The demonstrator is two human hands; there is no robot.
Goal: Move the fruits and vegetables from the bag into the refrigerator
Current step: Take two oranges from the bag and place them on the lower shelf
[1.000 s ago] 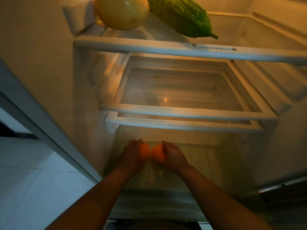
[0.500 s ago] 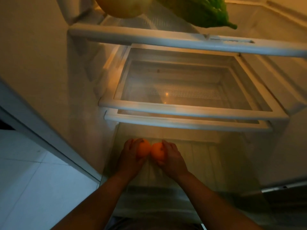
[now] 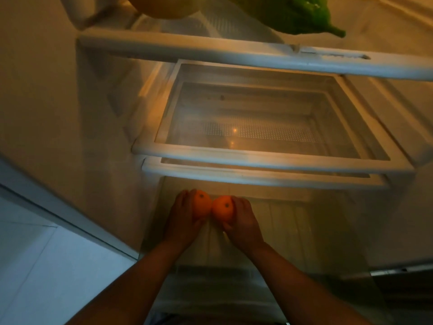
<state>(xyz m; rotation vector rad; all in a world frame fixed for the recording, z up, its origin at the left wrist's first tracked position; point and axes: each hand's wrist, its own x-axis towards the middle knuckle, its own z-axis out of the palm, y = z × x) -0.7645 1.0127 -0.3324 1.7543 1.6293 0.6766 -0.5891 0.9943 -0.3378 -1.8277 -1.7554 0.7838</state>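
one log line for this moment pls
left hand: holds round orange fruit | right hand: holds second round orange fruit | where: refrigerator bottom, below white-rimmed glass shelf

White plastic shelf rims (image 3: 257,158) frame clear, glassy panels, the oranges (image 3: 201,205) at six o'clock look finely dimpled and matt, and the green gourd (image 3: 293,15) at one o'clock is bumpy and glossy.

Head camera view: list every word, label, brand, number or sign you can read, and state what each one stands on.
No readable text anywhere in this view.
Small dark marks on the refrigerator back wall: too small and blurred to read.
Left orange in the left hand, right orange in the right hand: no sticker or print, only dark stem dots.
Bitter gourd and yellow fruit on the top shelf: no label shows.
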